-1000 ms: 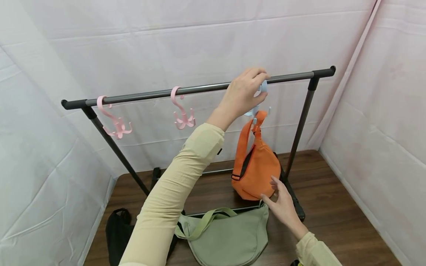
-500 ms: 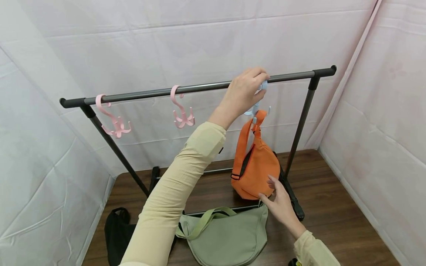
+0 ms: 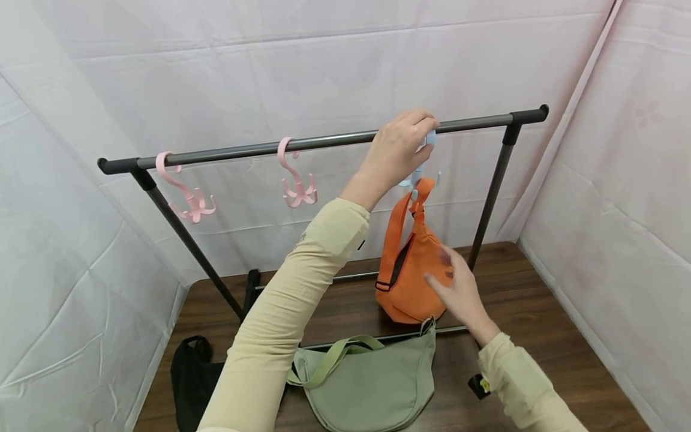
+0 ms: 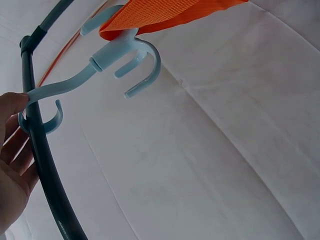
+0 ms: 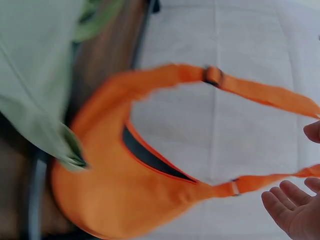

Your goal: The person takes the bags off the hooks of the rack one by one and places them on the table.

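A light blue multi-prong hook [image 4: 111,53] hangs over the dark metal rail [image 3: 335,141] of a garment rack. My left hand [image 3: 398,147] grips it at the rail, thumb on its curved neck and fingers behind the bar. From one prong an orange crossbody bag [image 3: 414,285] hangs by its strap, its front zip partly open on a dark lining. My right hand [image 3: 460,293] is at the bag's right side, fingers spread and holding nothing. In the right wrist view, that hand's fingertips [image 5: 280,202] show close to the strap.
Two pink hooks [image 3: 190,204] hang bare further left on the rail. A sage green bag [image 3: 372,384] is below at the rack's lower bar, with a black bag [image 3: 191,384] to its left. A small black-and-yellow item [image 3: 479,386] lies on the wooden floor.
My right hand has risen from the lower edge of the orange bag to its right side. The left hand stays at the blue hook.
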{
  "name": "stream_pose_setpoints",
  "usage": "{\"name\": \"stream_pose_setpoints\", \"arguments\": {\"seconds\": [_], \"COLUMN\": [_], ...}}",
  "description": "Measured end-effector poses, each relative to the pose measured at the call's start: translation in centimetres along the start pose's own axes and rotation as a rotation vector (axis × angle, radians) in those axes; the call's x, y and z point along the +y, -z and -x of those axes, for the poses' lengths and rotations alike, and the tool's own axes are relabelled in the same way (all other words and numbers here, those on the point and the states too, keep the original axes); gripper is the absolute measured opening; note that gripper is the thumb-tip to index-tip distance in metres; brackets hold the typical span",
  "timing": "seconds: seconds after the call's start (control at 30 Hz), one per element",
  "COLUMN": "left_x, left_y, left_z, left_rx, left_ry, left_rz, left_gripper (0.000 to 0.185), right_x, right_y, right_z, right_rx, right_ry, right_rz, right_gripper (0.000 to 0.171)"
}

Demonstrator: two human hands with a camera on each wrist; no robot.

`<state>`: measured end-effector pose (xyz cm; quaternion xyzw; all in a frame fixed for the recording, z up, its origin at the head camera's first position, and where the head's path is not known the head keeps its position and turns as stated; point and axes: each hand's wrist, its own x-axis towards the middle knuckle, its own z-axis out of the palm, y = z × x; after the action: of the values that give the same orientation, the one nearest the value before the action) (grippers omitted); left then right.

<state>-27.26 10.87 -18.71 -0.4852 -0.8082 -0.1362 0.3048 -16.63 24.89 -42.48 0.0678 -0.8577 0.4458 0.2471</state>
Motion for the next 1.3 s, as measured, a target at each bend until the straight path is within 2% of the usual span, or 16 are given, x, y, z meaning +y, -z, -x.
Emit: {"name": "stream_pose_setpoints", "arguments": {"seconds": [0.17, 0.4, 0.67, 0.83, 1.07, 1.3], "left_x": [0.0, 0.1, 0.2, 0.4, 0.7, 0.8], "left_y": [0.1, 0.1, 0.1, 0.0, -0.1, -0.1], "left_z": [0.2, 0.3, 0.3, 0.2, 0.1, 0.1], "left_rx": [0.006, 0.007, 0.001, -0.004, -0.009, -0.011], "left_ry": [0.004, 0.006, 0.01, 0.012, -0.001, 0.002], "left_rz": [0.003, 0.01, 0.019, 0.024, -0.001, -0.003], "left_gripper": [0.026, 0.025, 0.025, 0.026, 0.026, 0.026], "right_x": [-0.8, -1.7, -2.0, -1.9, -2.1, -2.1], "right_y": [1.4, 2.3, 1.8, 1.4, 0.9, 0.8], "right_z": [-3.8, -7.6, -11.0, -12.2, -12.6, -12.9], "right_rx": [0.068, 0.103, 0.097, 0.136, 0.225, 0.291], "right_ry": [0.046, 0.02, -0.031, -0.055, -0.026, 0.005], "right_rz": [0.024, -0.012, -0.083, -0.142, -0.169, -0.166], "right_gripper": [0.061, 0.057, 0.053, 0.046, 0.036, 0.016]}}
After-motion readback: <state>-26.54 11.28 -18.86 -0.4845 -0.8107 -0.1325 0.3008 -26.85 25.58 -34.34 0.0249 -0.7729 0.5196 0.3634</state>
